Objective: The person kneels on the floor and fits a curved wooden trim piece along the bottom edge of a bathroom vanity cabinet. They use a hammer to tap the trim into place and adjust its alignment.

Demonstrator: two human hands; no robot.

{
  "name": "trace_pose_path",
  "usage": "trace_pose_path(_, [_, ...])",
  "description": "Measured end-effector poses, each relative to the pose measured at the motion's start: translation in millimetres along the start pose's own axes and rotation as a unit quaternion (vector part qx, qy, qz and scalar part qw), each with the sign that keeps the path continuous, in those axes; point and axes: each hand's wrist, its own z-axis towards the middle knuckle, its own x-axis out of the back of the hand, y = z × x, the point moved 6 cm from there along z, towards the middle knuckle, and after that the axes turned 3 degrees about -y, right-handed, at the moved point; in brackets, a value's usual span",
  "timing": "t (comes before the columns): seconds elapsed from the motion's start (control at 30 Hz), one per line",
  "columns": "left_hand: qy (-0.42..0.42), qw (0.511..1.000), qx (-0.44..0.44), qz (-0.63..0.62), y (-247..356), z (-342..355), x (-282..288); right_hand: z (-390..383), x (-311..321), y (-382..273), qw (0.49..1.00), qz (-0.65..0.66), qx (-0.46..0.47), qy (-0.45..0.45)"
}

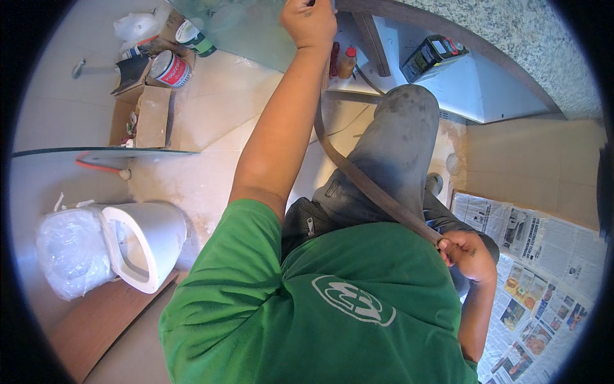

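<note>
A long, flexible brown strip like edge banding point(377, 194) hangs in a curve across my grey trousers. My right hand point(470, 255), low at the right beside my shirt, pinches its lower end between thumb and fingers. From there the strip runs up toward my left hand point(309, 24), whose arm is stretched far forward. That hand is closed in a fist at the top edge of the picture, beside a glass panel point(256, 35) and the brown-edged cabinet point(377, 41). A small grey bit shows next to it; what its fingers hold is hidden.
Inside the cabinet stand an orange-brown bottle with a red cap point(347, 64) and a dark can point(432, 59). Paint tins point(171, 69) and a cardboard box point(152, 118) sit far left. A white toilet point(150, 240), a brown board point(105, 326) and newspaper-covered surface point(543, 275) flank me.
</note>
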Motion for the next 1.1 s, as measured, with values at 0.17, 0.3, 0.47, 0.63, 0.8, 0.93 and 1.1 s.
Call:
trace_pose_path(0.17, [-0.02,0.999,0.02,-0.026,5.3,-0.9,-1.3,0.0,-0.7,-1.4,1.0,0.002,0.015,0.008])
trace_pose_path(0.3, [-0.071,0.982,0.12,-0.125,8.0,-4.2,-6.7,1.1,-1.4,-2.5,1.0,-0.001,0.01,0.01])
trace_pose_path(0.47, [-0.067,0.991,0.039,-0.111,17.5,-0.2,-3.6,1.9,-1.1,-4.1,1.0,-0.001,0.007,0.014])
trace_pose_path(0.63, [-0.021,1.0,-0.008,-0.003,12.1,5.9,10.6,-3.2,-4.9,-9.0,0.999,-0.03,0.011,0.018])
trace_pose_path(0.8, [-0.053,0.977,0.161,-0.131,10.4,-3.3,13.6,-9.9,-6.6,-1.3,0.999,-0.004,0.006,0.032])
trace_pose_path(0.93, [-0.08,0.971,0.179,-0.14,18.4,-6.1,15.3,-9.9,-5.9,2.5,0.999,-0.01,0.015,0.034])
trace_pose_path(1.1, [-0.103,0.976,0.15,-0.118,14.4,-2.1,19.4,-9.1,-3.6,8.6,0.997,-0.052,0.027,0.044])
